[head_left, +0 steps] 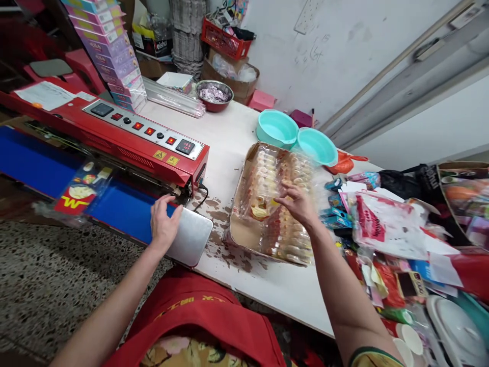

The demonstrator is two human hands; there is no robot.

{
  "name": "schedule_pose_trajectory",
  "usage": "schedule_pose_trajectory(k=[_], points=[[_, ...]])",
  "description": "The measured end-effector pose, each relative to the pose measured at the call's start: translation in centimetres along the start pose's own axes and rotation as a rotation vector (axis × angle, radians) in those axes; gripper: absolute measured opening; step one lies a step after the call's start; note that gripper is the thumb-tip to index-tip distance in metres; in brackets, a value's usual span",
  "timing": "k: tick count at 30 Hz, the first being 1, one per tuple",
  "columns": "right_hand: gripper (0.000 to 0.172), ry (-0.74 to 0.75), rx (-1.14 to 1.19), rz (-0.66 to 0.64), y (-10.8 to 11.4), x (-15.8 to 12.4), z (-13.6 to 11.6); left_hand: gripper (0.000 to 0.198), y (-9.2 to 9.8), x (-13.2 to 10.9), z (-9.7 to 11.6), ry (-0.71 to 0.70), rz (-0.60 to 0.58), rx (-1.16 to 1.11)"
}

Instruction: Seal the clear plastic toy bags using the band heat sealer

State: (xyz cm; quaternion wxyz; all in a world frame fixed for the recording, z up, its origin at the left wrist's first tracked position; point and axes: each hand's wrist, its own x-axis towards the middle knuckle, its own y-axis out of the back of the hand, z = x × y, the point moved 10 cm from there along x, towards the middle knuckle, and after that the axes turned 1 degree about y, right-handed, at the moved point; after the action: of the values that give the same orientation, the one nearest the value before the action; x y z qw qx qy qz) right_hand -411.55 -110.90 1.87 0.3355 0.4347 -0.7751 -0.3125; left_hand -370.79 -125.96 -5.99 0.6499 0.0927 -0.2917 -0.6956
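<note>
Glossy plastic packets [280,224]: right hand [298,204] touching; left hand [163,223] on smooth metal plate [191,237].

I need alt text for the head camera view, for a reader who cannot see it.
A person's left hand rests on the metal plate at the end of a red sealing machine with a blue belt, while the right hand touches clear packets in a cardboard tray on a white table. Two turquoise bowls stand behind the tray.

White table [237,137], red sealer [126,137], packet tray [273,204], teal bowls [294,135]
</note>
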Motion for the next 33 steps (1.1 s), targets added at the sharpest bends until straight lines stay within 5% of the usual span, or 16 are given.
schedule_pose_trajectory(k=[5,7,9,12,16,20,27,33], points=[[0.023,-0.062,0.356,0.262,6.1,-1.1,-6.0,0.049,-4.2,-0.9,5.2,0.032,-0.328,-0.336],[0.024,-0.097,0.465,0.345,6.9,-1.5,-7.3,0.067,-5.7,-1.2,6.5,0.121,-0.453,-0.5],[0.027,-0.174,0.582,0.361,5.6,-1.9,-7.7,0.08,-7.4,-2.3,6.3,0.323,-0.589,-0.708],[0.033,-0.352,0.728,0.307,0.4,-3.2,-6.8,0.074,-8.4,-4.6,4.7,0.621,-0.676,-1.004],[0.038,-0.546,0.903,0.121,-7.8,-5.3,-6.1,0.057,-5.6,-5.8,0.3,0.752,-0.497,-1.094],[0.044,-0.671,1.046,-0.17,-13.7,-6.3,-6.4,0.055,-2.1,-5.9,-3.0,0.762,-0.389,-1.058],[0.045,-0.66,0.95,-0.702,-19.1,-6.9,-9.2,0.057,0.6,-5.9,-5.5,0.794,-0.309,-1.018],[0.039,-0.673,0.968,-0.674,-21.9,-7.3,-9.5,0.044,1.7,-6.4,-8.9,0.901,-0.017,-1.019]])
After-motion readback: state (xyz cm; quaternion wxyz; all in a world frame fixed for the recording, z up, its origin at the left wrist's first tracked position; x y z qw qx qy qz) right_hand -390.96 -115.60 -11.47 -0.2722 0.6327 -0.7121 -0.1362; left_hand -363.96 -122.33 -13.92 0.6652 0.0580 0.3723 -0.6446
